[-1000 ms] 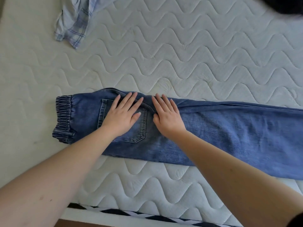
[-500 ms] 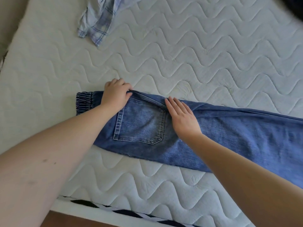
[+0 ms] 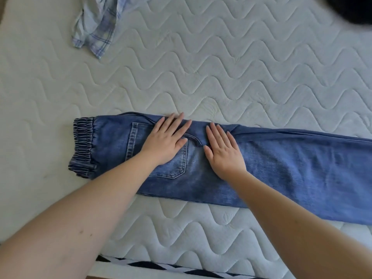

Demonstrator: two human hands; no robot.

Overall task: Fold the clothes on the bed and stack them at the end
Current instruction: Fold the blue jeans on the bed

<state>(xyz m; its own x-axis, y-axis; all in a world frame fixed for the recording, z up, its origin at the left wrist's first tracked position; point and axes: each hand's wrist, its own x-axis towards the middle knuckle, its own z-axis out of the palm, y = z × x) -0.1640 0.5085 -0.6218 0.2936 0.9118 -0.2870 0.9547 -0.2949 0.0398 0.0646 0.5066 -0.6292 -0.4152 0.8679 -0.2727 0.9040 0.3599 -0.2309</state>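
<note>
A pair of blue denim jeans with an elasticated waistband (image 3: 201,168) lay lengthwise across the near part of the white quilted mattress (image 3: 221,73), waistband to the left and legs running off the right edge of view. The left hand (image 3: 166,140) rested flat on the back pocket and the right hand (image 3: 223,152) lay flat just beside it to the right, the two apart. A crumpled pale blue checked shirt (image 3: 98,25) lay well behind the jeans at the far left, and a dark blurred object (image 3: 354,11) sat at the far right corner.
</note>
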